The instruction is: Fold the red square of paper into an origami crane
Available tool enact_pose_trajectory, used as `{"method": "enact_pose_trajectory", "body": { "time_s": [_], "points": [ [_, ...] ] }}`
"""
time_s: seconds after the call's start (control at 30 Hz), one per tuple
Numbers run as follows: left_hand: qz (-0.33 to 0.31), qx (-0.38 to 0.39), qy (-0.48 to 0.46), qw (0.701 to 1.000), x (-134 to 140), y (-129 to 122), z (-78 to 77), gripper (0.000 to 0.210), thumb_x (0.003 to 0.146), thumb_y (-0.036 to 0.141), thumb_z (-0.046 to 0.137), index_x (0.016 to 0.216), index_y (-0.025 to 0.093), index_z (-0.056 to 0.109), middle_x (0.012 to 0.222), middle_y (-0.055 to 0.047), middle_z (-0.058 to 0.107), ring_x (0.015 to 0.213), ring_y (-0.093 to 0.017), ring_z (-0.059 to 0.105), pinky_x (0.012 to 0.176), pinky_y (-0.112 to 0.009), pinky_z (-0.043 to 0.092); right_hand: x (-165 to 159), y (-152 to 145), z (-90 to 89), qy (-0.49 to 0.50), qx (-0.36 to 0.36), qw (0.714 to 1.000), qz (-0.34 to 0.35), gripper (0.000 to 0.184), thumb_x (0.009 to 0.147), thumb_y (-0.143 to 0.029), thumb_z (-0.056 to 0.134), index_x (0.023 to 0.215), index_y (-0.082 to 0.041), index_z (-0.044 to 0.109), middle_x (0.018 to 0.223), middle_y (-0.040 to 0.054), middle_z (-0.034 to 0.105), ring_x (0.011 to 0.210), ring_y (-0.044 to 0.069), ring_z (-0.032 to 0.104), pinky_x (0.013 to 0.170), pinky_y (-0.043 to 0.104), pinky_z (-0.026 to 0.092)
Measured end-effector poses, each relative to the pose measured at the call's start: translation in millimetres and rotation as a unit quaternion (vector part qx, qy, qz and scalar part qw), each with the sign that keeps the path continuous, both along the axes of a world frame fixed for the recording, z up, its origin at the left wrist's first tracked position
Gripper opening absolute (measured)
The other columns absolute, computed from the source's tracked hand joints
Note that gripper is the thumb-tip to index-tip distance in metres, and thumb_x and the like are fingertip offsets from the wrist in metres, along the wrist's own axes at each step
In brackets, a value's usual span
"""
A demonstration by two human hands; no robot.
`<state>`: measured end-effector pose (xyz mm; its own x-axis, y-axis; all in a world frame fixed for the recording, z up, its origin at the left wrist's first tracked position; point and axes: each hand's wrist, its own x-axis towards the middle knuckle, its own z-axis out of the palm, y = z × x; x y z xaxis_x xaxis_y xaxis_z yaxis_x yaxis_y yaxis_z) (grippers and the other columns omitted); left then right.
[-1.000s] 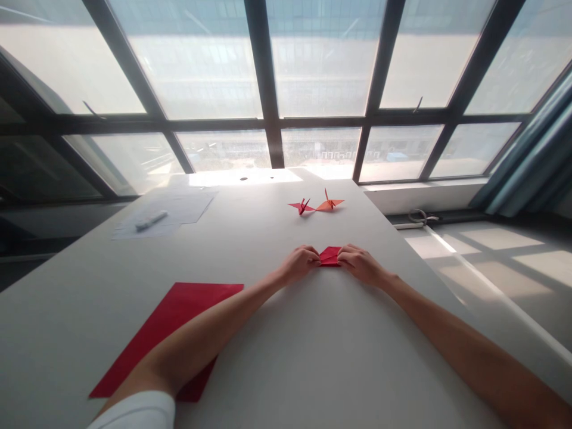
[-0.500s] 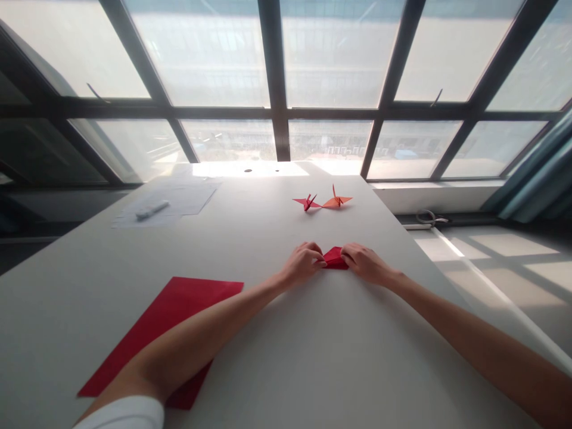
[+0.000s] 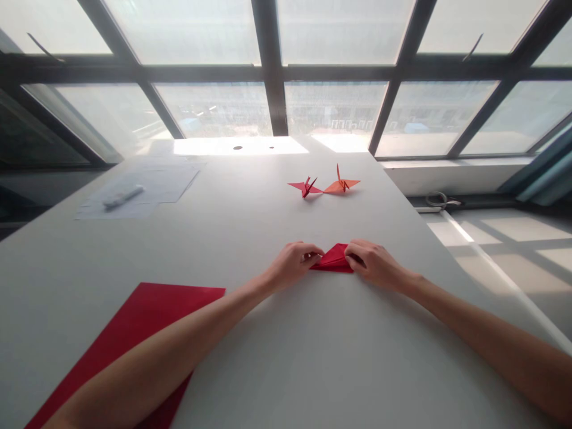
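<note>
Both hands are down on the white table (image 3: 277, 357), working a small folded red paper piece (image 3: 333, 260) that lies flat mid-table, a bit right of centre.

Left hand (image 3: 292, 265): curled, fingertips pinching the left edge of the folded piece. Right hand (image 3: 378, 264): same on the right edge, fingers bent over the paper and pressing it to the table. The hands sit close together, with only the red piece between them. Both are clamped on it; neither is lifted. The piece looks like a flattened triangular fold, apex pointing away from the person; finer creases can't be made out.

Forearms stretch out from the near edge of the table, both bare.

Around it:
- Large flat red paper sheet (image 3: 143, 316) at near left, partly under the left forearm, well apart from the folded piece.
- Two finished paper cranes further back, standing upright with wings spread: red crane (image 3: 306, 187) and orange crane (image 3: 341, 185) just beside it on the right, wingtips nearly touching.
- Far left: white paper sheets (image 3: 152, 182) with a white marker (image 3: 123, 196) lying on them.
- Two small dark holes (image 3: 238, 147) in the tabletop at the far end, in a sunlit patch.
- Off the table to the right, scissors (image 3: 440, 201) lie on the window ledge.
- Large dark-framed window (image 3: 272, 71) runs across the back; blue curtain (image 3: 543, 173) at far right.
</note>
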<state>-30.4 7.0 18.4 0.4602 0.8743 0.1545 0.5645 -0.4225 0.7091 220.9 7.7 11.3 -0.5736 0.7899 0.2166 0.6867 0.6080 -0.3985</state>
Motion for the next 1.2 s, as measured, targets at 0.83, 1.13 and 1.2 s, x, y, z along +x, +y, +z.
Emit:
{"method": "enact_pose_trajectory", "body": {
  "time_s": [0.83, 1.13, 1.2],
  "points": [
    [-0.004, -0.079, -0.028, 0.997, 2.3, 11.4, 0.5, 0.017, 0.072, 0.027, 0.069, 0.085, 0.018, 0.078, 0.074, -0.001, 0.069, 0.063, -0.011, 0.050, 0.062, -0.023, 0.042, -5.2, -2.9, -4.0, 0.046, 0.004, 0.997, -0.056, 0.013, 0.090, -0.022, 0.048, 0.083, -0.022, 0.059, 0.083, 0.0039, 0.065, 0.078, 0.018, 0.057, 0.071, 0.028, 0.041],
    [-0.053, -0.053, -0.043, 0.996, -6.5, 9.9, 1.5, 0.019, 0.078, 0.023, 0.066, 0.093, 0.020, 0.078, 0.078, -0.004, 0.070, 0.069, -0.013, 0.052, 0.066, -0.023, 0.044, -5.4, -4.7, -5.3, 0.053, -0.001, 0.997, -0.062, 0.010, 0.089, -0.024, 0.051, 0.084, -0.022, 0.059, 0.085, 0.0041, 0.065, 0.080, 0.018, 0.057, 0.073, 0.029, 0.041],
    [-0.068, -0.060, -0.045, 0.995, -7.9, 11.3, 1.0, 0.019, 0.078, 0.022, 0.067, 0.094, 0.020, 0.077, 0.079, -0.004, 0.070, 0.069, -0.013, 0.052, 0.065, -0.023, 0.043, -5.5, -4.4, -6.3, 0.052, -0.001, 0.997, -0.062, 0.010, 0.089, -0.024, 0.051, 0.084, -0.022, 0.059, 0.086, 0.0040, 0.066, 0.080, 0.018, 0.057, 0.074, 0.029, 0.042]
  ]
}}
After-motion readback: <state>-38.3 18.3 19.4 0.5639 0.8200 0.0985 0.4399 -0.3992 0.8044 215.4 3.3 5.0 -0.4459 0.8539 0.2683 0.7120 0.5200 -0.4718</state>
